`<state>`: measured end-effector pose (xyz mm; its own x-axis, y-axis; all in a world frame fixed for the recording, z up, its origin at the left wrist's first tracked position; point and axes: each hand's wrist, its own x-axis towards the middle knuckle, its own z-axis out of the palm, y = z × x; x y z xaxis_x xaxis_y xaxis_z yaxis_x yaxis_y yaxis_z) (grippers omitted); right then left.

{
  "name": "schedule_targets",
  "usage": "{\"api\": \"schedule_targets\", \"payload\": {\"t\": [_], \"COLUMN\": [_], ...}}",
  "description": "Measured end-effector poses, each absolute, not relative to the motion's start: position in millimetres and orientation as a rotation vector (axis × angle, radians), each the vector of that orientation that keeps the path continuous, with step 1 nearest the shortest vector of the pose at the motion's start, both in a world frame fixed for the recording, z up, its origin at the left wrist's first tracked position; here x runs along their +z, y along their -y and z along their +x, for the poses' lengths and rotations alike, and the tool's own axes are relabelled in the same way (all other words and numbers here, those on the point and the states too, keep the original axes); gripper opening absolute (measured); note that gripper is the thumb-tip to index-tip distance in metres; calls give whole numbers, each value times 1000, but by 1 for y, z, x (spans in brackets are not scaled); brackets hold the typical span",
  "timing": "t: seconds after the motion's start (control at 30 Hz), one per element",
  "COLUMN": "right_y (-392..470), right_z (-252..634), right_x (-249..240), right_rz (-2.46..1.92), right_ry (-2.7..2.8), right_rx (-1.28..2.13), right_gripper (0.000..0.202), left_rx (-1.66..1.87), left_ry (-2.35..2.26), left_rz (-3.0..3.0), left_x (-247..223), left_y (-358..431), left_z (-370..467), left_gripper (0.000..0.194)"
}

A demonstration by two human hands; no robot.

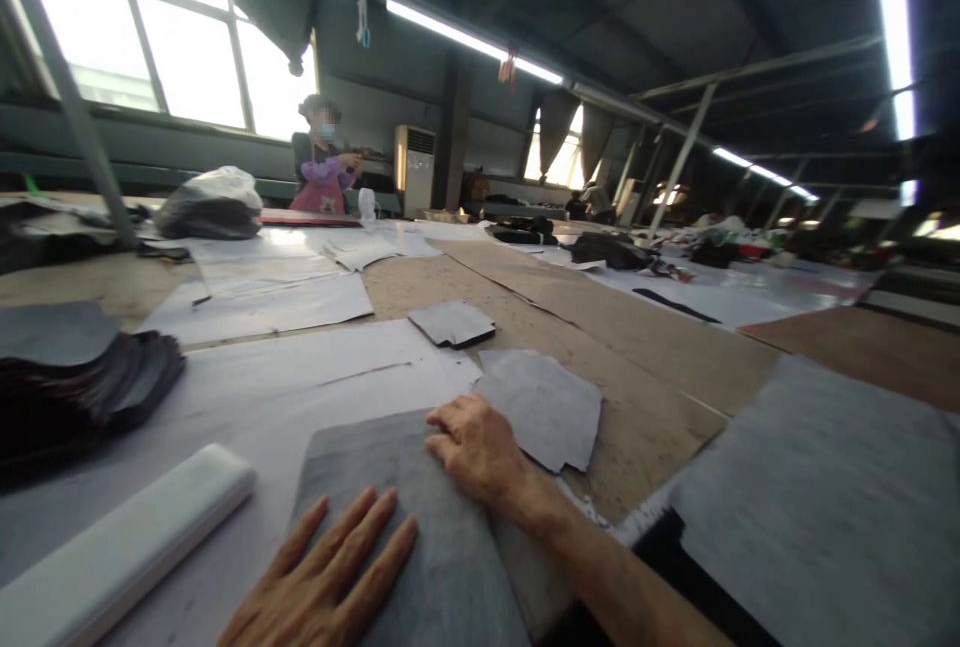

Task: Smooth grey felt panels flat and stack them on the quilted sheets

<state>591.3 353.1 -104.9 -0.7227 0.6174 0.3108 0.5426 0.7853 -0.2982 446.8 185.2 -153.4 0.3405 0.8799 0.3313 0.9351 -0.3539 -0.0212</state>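
A grey fabric piece point(420, 547) with a soft, felt-like surface lies on the table directly before me. My left hand point(322, 577) rests flat on its near left part, fingers spread. At the far right corner of the piece is my right hand point(476, 447), its fingers bent over the edge and thumb on top. Just beyond that hand lies a cut grey piece with notched edges point(544, 402). Farther off is a smaller stack of grey pieces point(452, 322). A long white block point(135, 547) lies at the left, apart from my left hand.
A thick stack of dark-edged grey pieces point(60, 337) stands at the left. On the right lies a large grey sheet point(832, 507). White paper point(270, 377) and brown board point(540, 327) cover the table. Across it, a person in a pink apron point(322, 167) stands near a filled plastic bag point(210, 202).
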Motion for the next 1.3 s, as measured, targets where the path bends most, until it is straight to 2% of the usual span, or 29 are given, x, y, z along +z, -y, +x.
{"api": "schedule_targets", "payload": {"t": [0.13,0.27,0.37,0.53,0.7,0.97,1.23,1.3], "right_y": [-362,-357,-354,-363,-375,-381,-346,-329], "right_z": [595,605,607,598,586,576,617,626], "right_x": [-107,-114,-115,-103,-90,-86,-84,-88], "right_rz": [-728,-592,-611,-792,-890,-1068,-1289,-1309], "right_ry": [2639,2681,2672,2604,2642,2590,2392,2391], "right_rx": [322,318,317,339,477,816,1141,1123], "right_gripper": [20,40,40,20,33,14,26,27], "left_rx": [-278,-273,-316,-414,-362,-386,-374,-358], "left_ry": [1882,2032,2025,1959,2029,2066,2162,2197], "left_rz": [-2537,-2610,-2673,-2670,-2691,-2713,-2676,-2618], "left_x": [-120,-109,-120,-133,-115,-104,-89,-88], "left_y": [-178,-177,-181,-183,-179,-177,-169,-168], "left_z": [453,458,455,449,455,458,464,467], "left_gripper": [53,73,79,78,77,74,72,71]}}
